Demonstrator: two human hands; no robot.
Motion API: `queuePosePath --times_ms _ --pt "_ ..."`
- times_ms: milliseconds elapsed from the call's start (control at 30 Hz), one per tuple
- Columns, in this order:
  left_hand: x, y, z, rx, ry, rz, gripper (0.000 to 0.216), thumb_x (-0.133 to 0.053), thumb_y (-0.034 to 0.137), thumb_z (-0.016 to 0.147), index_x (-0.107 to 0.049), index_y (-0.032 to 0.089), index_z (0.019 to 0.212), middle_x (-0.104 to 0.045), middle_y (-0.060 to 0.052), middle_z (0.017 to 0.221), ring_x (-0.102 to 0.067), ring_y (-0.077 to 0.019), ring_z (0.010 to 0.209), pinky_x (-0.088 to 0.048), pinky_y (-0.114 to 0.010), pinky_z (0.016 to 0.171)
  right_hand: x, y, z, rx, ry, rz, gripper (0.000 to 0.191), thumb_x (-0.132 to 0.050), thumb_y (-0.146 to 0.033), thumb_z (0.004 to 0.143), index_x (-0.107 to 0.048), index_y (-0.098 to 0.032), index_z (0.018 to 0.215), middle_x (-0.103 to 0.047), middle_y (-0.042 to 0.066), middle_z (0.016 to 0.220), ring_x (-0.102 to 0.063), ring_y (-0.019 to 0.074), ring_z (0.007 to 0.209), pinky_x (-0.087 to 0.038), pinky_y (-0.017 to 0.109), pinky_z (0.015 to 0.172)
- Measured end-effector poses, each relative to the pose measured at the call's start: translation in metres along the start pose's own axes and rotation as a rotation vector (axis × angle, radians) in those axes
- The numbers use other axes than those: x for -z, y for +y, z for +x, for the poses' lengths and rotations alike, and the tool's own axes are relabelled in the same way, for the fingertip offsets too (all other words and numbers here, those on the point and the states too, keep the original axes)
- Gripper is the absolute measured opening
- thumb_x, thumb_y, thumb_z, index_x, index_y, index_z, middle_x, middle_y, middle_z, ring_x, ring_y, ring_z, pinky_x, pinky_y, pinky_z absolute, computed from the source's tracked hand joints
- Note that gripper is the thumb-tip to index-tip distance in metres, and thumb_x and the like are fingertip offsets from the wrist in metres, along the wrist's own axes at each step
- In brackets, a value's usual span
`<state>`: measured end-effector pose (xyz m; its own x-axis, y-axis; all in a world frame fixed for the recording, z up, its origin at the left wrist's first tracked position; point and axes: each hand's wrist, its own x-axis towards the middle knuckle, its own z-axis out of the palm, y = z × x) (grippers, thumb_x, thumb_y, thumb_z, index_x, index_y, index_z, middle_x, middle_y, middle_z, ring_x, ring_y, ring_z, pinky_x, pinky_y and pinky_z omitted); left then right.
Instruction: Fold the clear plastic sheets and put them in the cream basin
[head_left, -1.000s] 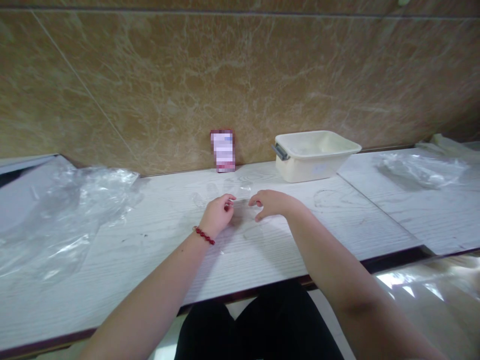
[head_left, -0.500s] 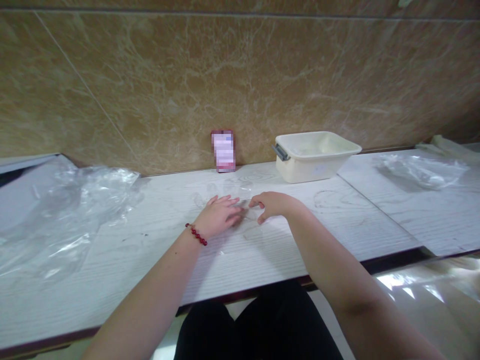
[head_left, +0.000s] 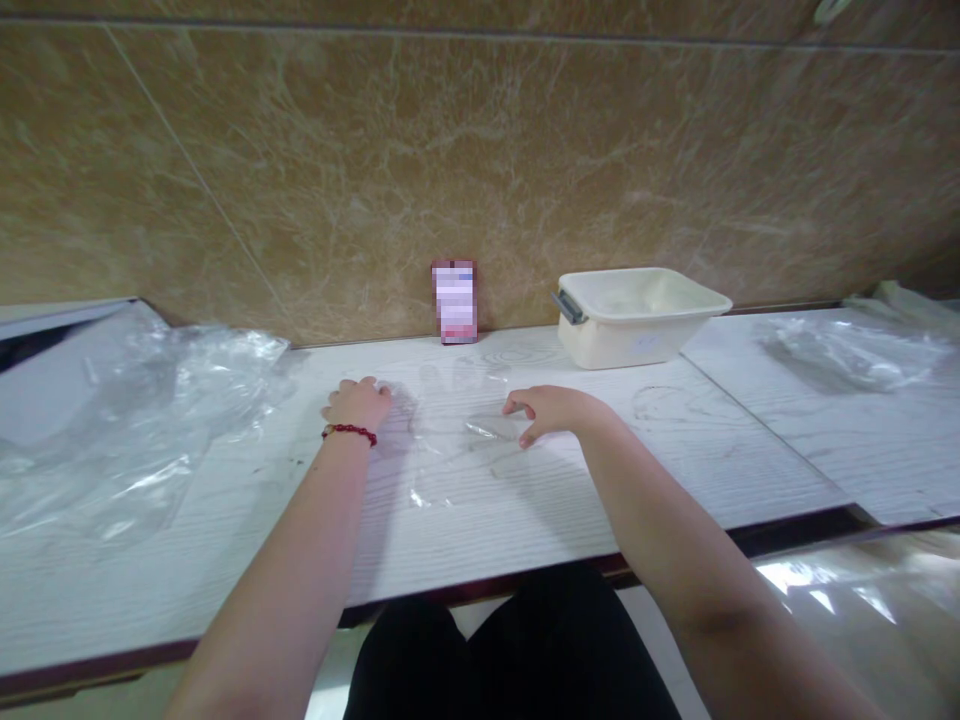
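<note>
Over the left part of the white wood-grain tabletop is my left hand (head_left: pixel 358 403), palm down, with a red bead bracelet at the wrist. Its fingers are bent and spread, and I see nothing in them. My right hand (head_left: pixel 553 410) rests nearer the middle, thumb and forefinger apart. Just left of its fingertips lies a thin clear plastic piece (head_left: pixel 491 428) with a shiny fold. It looks like a bag or film laid flat. Its outline is faint, and whether the right fingers touch it I cannot tell.
A cream plastic tub (head_left: pixel 630 340) with a grey clip stands by the wall. A phone (head_left: pixel 456 302) leans on the brown marbled wall (head_left: pixel 375 160). Crumpled clear plastic (head_left: pixel 142 460) covers the left end; more clear plastic (head_left: pixel 862 350) lies at right. The tabletop's front edge (head_left: pixel 480 592) is near my lap.
My left hand has moved left, away from my right hand, uncovering the clear plastic between them. The right hand has stayed almost in place. The view has shifted slightly.
</note>
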<state>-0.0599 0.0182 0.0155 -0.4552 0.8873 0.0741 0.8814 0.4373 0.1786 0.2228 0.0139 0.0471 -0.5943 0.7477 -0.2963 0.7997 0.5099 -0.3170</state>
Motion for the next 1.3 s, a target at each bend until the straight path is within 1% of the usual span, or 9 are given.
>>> queuePosePath --times_ms 233,433,533,700,800,900,1033,1167,1300 --pt "-0.005 0.007 0.001 -0.04 0.031 -0.065 0.039 -0.043 0.052 0.066 -0.059 0.027 0.093 -0.048 -0.014 0.104 -0.044 -0.0342 0.098 -0.035 -0.049 0.075 -0.001 0.001 0.001 -0.004 -0.005 0.015 0.061 -0.069 -0.035 0.051 -0.049 -0.024 0.107 -0.056 0.003 0.096 -0.053 0.0178 0.084 -0.037 0.023 0.065" --pt "-0.008 0.011 0.005 -0.192 0.09 -0.134 0.026 -0.042 0.035 0.072 -0.059 0.018 0.083 -0.057 -0.011 0.091 -0.051 -0.0237 0.091 -0.039 -0.034 0.076 0.0 0.001 0.001 -0.007 -0.017 0.018 0.06 -0.069 -0.035 0.051 -0.049 -0.023 0.107 -0.056 0.003 0.095 -0.053 0.0178 0.083 -0.037 0.023 0.065" --pt "-0.006 0.014 0.004 -0.229 0.106 -0.263 0.025 -0.037 0.034 0.077 -0.054 0.018 0.088 -0.061 -0.007 0.083 -0.056 -0.0176 0.079 -0.041 -0.027 0.07 0.0 0.001 0.001 -0.004 -0.011 0.013 0.06 -0.068 -0.035 0.052 -0.049 -0.023 0.107 -0.056 0.003 0.095 -0.053 0.0179 0.083 -0.037 0.023 0.066" --pt "-0.007 0.019 -0.003 -0.27 0.047 -0.494 0.031 -0.037 0.043 0.077 -0.045 0.022 0.099 -0.062 -0.001 0.074 -0.057 -0.0118 0.061 -0.042 -0.022 0.058 0.001 -0.001 0.0 -0.005 -0.02 -0.001 0.062 -0.068 -0.036 0.052 -0.048 -0.023 0.109 -0.056 0.003 0.095 -0.053 0.0181 0.083 -0.036 0.024 0.067" --pt "-0.012 0.02 -0.003 -0.213 0.012 -0.64 0.038 -0.039 0.045 0.075 -0.04 0.021 0.104 -0.061 -0.002 0.07 -0.057 -0.0115 0.053 -0.043 -0.022 0.05 0.002 -0.001 -0.001 0.018 -0.023 -0.003 0.063 -0.068 -0.038 0.052 -0.049 -0.022 0.11 -0.057 0.004 0.093 -0.053 0.018 0.081 -0.036 0.024 0.067" --pt "-0.016 0.019 0.0 -0.16 -0.041 -0.815 0.035 -0.034 0.043 0.078 -0.037 0.02 0.105 -0.059 -0.003 0.072 -0.057 -0.011 0.051 -0.043 -0.021 0.044 0.004 0.0 -0.001 0.022 -0.006 -0.007 0.063 -0.067 -0.038 0.052 -0.049 -0.022 0.11 -0.057 0.003 0.089 -0.053 0.0173 0.078 -0.036 0.023 0.064" --pt "-0.017 0.016 0.0 -0.193 -0.053 -0.892 0.041 -0.039 0.045 0.075 -0.033 0.021 0.108 -0.057 -0.003 0.078 -0.058 -0.0107 0.053 -0.044 -0.021 0.045 0.004 -0.002 0.0 0.006 0.055 0.002 0.058 -0.064 -0.04 0.056 -0.05 -0.023 0.109 -0.058 0.003 0.085 -0.054 0.0155 0.073 -0.036 0.022 0.061" --pt "-0.014 0.012 -0.006 -0.283 -0.103 -0.707 0.065 -0.06 0.04 0.059 -0.029 0.021 0.113 -0.056 -0.004 0.086 -0.057 -0.0113 0.059 -0.045 -0.022 0.05 0.0 -0.008 0.005 -0.03 0.217 -0.029 0.044 -0.055 -0.043 0.066 -0.052 -0.023 0.105 -0.059 0.003 0.08 -0.053 0.0141 0.071 -0.035 0.022 0.06" --pt "-0.012 0.011 -0.013 -0.35 -0.172 -0.625 0.078 -0.065 0.03 0.054 -0.024 0.018 0.119 -0.051 -0.005 0.09 -0.056 -0.011 0.063 -0.046 -0.023 0.055 -0.004 -0.013 0.011 -0.041 0.361 -0.057 0.033 -0.048 -0.041 0.073 -0.053 -0.024 0.101 -0.059 0.001 0.075 -0.053 0.0127 0.069 -0.033 0.021 0.058"
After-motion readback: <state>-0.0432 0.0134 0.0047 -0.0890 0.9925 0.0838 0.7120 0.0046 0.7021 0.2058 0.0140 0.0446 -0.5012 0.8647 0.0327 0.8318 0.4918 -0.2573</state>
